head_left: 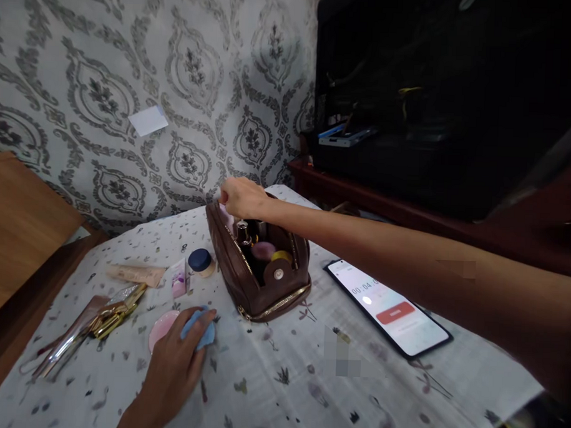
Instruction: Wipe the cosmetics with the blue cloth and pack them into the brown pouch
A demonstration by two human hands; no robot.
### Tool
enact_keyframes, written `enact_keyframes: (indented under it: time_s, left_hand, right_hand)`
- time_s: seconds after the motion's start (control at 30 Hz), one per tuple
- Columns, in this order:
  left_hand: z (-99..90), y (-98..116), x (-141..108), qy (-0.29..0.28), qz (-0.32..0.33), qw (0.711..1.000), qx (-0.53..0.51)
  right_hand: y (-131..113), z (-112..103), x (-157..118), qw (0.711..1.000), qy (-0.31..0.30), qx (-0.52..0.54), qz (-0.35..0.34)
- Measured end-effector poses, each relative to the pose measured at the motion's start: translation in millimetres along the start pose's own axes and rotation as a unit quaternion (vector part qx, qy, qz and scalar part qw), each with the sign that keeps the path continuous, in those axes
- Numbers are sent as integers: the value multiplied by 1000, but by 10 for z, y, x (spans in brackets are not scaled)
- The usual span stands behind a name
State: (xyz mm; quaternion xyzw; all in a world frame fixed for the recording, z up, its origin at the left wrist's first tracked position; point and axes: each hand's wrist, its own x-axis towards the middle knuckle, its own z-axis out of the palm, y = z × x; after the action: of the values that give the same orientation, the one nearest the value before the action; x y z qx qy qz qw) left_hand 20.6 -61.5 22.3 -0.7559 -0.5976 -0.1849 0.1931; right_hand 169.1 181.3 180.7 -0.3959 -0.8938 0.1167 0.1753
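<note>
A brown makeup bag [231, 284] stands unzipped on the table, with a silver-capped bottle [242, 232] and round pink and yellow items inside. At the bag's far end, my right hand [243, 197] is closed; what its fingers grip is hidden. My left hand [177, 354] rests on the table in front of the bag, its fingers over a crumpled blue cloth [205, 332]. Partly under that hand lies a round pink item [162, 327]. Just beyond are a jar with a dark blue lid [200, 261] and a small white-and-purple tube [179, 279].
To the left lie a beige tube [136, 274] and a pile of gold and silver cosmetics [99, 320]. A phone [394, 314] with a running timer lies right of the bag, under my right forearm. A large black screen [439, 107] stands at the back right.
</note>
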Motion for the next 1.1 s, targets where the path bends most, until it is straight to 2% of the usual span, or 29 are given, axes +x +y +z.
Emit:
enact_keyframes:
  time_s: [0.33, 0.5, 0.63, 0.73, 0.87, 0.93, 1.03, 1.1]
  left_hand:
    - [99, 5, -83, -23, -25, 999, -29]
    - [116, -2, -94, -40, -34, 998, -24]
    - [74, 7, -51, -21, -18, 999, -30]
    - [75, 10, -35, -15, -15, 999, -27]
    - [115, 8, -77, -15, -16, 999, -31]
    - [87, 15, -81, -12, -20, 998, -51]
    - [-99, 44, 77, 13, -38, 994, -102]
    - [-300, 71, 362, 61, -39, 991, -116]
  right_hand:
    - [110, 58, -14, 999, -3, 29, 42]
    - [171, 38, -85, 999, 6, 26, 22]
    - [250, -57, -214, 1000, 20, -19, -7]
    - [301, -108, -345, 995, -27, -90, -40]
    - [243, -130, -484, 965, -172, -182, -75]
    - [187, -129, -497, 948, -225, -210, -78]
    - [167, -104, -434, 940, -249, -208, -102]
    - [203, -68, -370, 941, -247, -195, -127]
